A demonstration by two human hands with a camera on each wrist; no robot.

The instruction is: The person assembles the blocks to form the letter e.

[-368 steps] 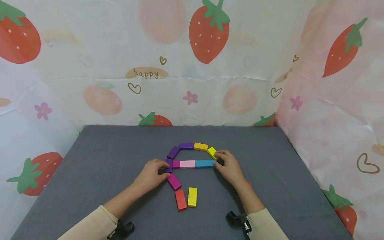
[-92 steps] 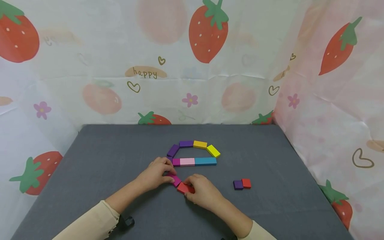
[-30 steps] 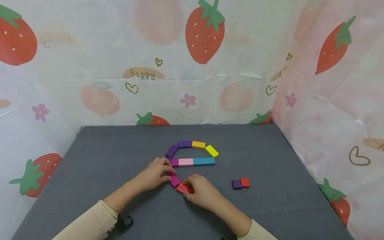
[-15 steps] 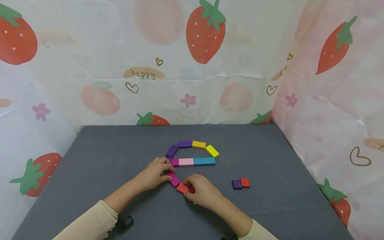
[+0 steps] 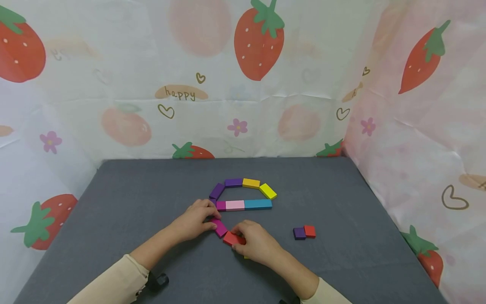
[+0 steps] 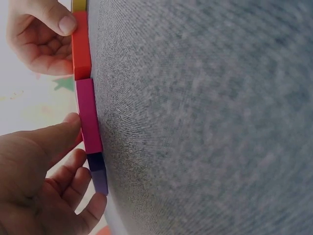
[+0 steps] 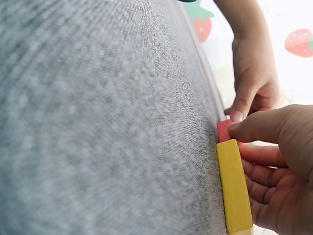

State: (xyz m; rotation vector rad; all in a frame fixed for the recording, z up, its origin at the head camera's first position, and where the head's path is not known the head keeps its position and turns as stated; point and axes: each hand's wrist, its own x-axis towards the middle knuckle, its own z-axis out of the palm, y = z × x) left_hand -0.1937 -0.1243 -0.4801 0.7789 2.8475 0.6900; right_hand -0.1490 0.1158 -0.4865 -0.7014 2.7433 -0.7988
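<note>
My left hand point(image 5: 195, 219) holds a magenta block point(image 5: 220, 229) on the table between thumb and fingers. In the left wrist view its other fingers lie beside a purple block point(image 6: 100, 181). My right hand point(image 5: 259, 244) pinches a red block point(image 5: 232, 238), which lies slantwise with its end at the magenta block's lower end. A yellow block point(image 7: 234, 183) shows close beside the red one in the right wrist view; from the head it is mostly hidden under the right hand. The magenta and red blocks continue a curved line running down from the purple blocks.
Purple blocks point(image 5: 233, 183), an orange-yellow block point(image 5: 251, 183) and a yellow block point(image 5: 268, 191) form an arch. Below it runs a row with a small magenta block, a pink block point(image 5: 235, 205) and a blue block point(image 5: 258, 204). Small purple point(image 5: 299, 233) and red point(image 5: 309, 231) blocks lie right.
Since the oldest frame, my right hand has come down from the arch's right end to the red block, which has turned and moved up to the magenta one. Over the last second both hands stay put.
</note>
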